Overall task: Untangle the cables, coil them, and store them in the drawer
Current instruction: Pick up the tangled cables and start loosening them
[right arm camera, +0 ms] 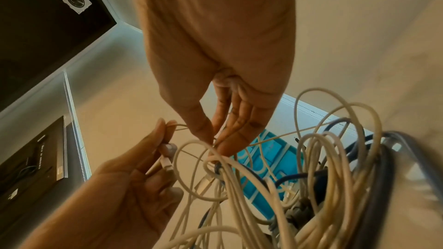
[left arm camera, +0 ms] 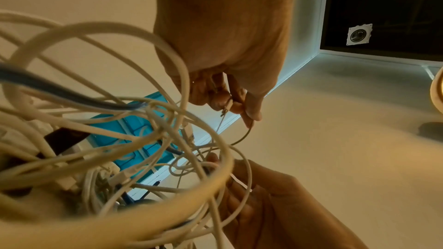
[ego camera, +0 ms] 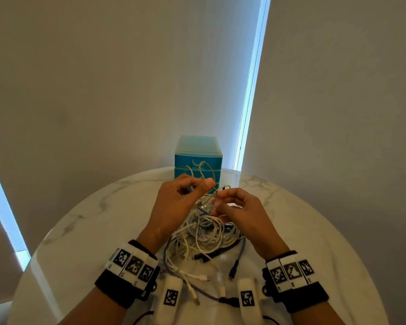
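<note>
left hand (ego camera: 174, 202): raised over the pile, thumb and forefinger pinching a thin pale strand of the cable tangle (ego camera: 204, 233)
right hand (ego camera: 239, 212): opposite it, fingertips pinching a neighbouring strand where several cords cross
tangle: mostly white cords with a few blue and dark ones; upper part lifted between the hands, the rest heaped on the marble table (ego camera: 80, 231), loose plug ends trailing toward the near edge
drawer unit (ego camera: 198, 158): blue, at the far side of the table behind the hands; drawers look closed
stage: judged early, nothing freed or coiled yet
risk, knot: pulling the two strands apart could cinch the crossing tighter
risk, drag: lifting higher may haul the whole heap up, plugs snagging in loops
risk, cord: the thin strand may kink under a sharp tug
risk, edge: trailing ends could slip off the near edge
</note>
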A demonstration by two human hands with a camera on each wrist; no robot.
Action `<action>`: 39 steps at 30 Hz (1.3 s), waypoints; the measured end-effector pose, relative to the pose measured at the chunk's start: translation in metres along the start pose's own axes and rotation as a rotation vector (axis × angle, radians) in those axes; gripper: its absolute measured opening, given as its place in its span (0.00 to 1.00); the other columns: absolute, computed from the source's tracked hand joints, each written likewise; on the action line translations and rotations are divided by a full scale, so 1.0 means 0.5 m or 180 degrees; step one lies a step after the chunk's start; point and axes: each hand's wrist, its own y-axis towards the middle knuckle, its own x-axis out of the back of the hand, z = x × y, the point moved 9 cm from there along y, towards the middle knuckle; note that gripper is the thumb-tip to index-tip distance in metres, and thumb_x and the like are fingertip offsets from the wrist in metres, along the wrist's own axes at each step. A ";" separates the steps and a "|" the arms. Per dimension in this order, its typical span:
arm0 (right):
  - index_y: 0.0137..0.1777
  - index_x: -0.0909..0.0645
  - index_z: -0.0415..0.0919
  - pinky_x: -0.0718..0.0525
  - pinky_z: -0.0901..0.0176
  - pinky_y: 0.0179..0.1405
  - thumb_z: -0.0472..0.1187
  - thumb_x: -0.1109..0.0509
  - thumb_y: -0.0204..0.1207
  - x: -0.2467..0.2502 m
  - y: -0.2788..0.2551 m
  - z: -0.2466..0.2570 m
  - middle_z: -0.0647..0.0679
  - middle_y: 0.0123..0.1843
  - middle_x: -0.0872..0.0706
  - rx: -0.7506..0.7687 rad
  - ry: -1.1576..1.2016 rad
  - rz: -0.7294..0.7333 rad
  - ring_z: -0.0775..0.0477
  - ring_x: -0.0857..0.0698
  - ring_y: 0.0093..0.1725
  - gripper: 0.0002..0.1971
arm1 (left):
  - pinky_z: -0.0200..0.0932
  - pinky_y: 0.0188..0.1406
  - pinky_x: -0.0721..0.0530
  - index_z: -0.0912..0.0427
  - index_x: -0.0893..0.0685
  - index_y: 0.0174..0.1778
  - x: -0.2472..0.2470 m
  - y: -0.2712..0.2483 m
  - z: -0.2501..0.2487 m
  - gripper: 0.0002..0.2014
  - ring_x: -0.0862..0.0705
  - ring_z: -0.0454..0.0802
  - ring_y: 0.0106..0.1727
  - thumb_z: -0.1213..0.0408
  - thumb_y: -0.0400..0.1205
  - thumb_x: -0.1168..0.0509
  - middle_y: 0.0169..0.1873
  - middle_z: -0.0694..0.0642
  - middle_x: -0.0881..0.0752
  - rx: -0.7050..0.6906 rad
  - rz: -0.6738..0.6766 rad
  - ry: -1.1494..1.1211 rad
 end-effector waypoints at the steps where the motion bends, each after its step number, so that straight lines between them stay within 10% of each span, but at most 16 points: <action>1: 0.60 0.12 0.36 0.04 0.52 0.45 0.33 0.18 0.81 0.003 -0.002 0.004 0.39 0.50 0.05 0.0046 -0.0101 -0.0066 0.38 0.03 0.44 0.10 | 0.44 0.49 0.13 0.45 0.02 0.51 -0.005 -0.001 -0.005 0.06 0.11 0.45 0.46 0.50 0.84 0.22 0.46 0.50 0.08 -0.0018 0.0054 -0.0048; 7: 0.54 0.07 0.45 0.04 0.45 0.40 0.45 0.18 0.81 0.044 -0.006 0.028 0.48 0.44 0.04 0.0338 -0.0411 -0.0654 0.45 0.04 0.38 0.06 | 0.32 0.41 0.21 0.36 0.05 0.54 -0.013 -0.002 -0.002 0.11 0.15 0.42 0.42 0.40 0.79 0.21 0.45 0.43 0.08 -0.0204 0.0210 0.0774; 12: 0.56 0.11 0.43 0.11 0.58 0.31 0.44 0.23 0.86 0.115 -0.006 0.053 0.47 0.45 0.03 0.0467 -0.0179 -0.1168 0.47 0.04 0.39 0.05 | 0.43 0.35 0.24 0.37 0.04 0.45 0.013 0.014 0.070 0.12 0.21 0.37 0.29 0.36 0.74 0.19 0.25 0.37 0.18 0.0349 0.0389 0.1573; 17: 0.60 0.15 0.43 0.11 0.54 0.33 0.44 0.28 0.90 0.176 -0.011 0.075 0.49 0.50 0.04 0.0625 0.0015 -0.1638 0.49 0.04 0.41 0.06 | 0.50 0.38 0.16 0.36 0.07 0.48 0.050 0.023 0.100 0.10 0.18 0.46 0.30 0.44 0.74 0.16 0.25 0.42 0.16 0.0600 0.0255 0.1331; 21: 0.58 0.15 0.44 0.09 0.53 0.38 0.46 0.27 0.89 0.147 -0.014 0.074 0.49 0.49 0.03 0.0563 -0.0393 -0.1440 0.51 0.04 0.39 0.06 | 0.39 0.34 0.25 0.36 0.08 0.53 0.048 0.027 0.080 0.14 0.26 0.38 0.31 0.49 0.74 0.14 0.30 0.40 0.23 0.0447 0.0297 0.1242; 25: 0.58 0.14 0.43 0.12 0.65 0.38 0.45 0.26 0.88 0.100 -0.034 0.137 0.51 0.48 0.04 0.1159 -0.0293 -0.1181 0.50 0.04 0.39 0.06 | 0.17 0.50 0.23 0.35 0.11 0.60 0.010 0.018 0.024 0.18 0.20 0.15 0.56 0.48 0.76 0.16 0.61 0.26 0.17 0.0161 0.0588 0.0972; 27: 0.58 0.12 0.41 0.12 0.66 0.38 0.42 0.24 0.86 0.052 -0.038 0.146 0.49 0.47 0.04 0.1148 -0.0219 -0.0626 0.47 0.04 0.40 0.06 | 0.23 0.58 0.21 0.32 0.12 0.63 -0.006 0.012 0.005 0.21 0.19 0.18 0.64 0.42 0.75 0.16 0.66 0.29 0.17 0.0028 0.0694 0.0919; 31: 0.57 0.08 0.40 0.09 0.57 0.40 0.41 0.19 0.82 -0.008 -0.052 0.147 0.45 0.46 0.04 0.1216 -0.0112 -0.0042 0.43 0.07 0.37 0.07 | 0.41 0.60 0.17 0.28 0.12 0.63 -0.020 0.006 0.006 0.23 0.15 0.37 0.65 0.35 0.72 0.18 0.61 0.36 0.12 -0.0106 0.0772 0.1155; 39: 0.56 0.04 0.51 0.08 0.57 0.49 0.51 0.19 0.78 0.013 -0.042 0.146 0.52 0.47 0.05 0.1207 -0.0235 -0.0231 0.48 0.09 0.45 0.10 | 0.23 0.44 0.25 0.40 0.04 0.59 -0.023 0.009 -0.024 0.10 0.16 0.31 0.49 0.48 0.83 0.24 0.45 0.30 0.12 -0.0528 0.0560 0.1085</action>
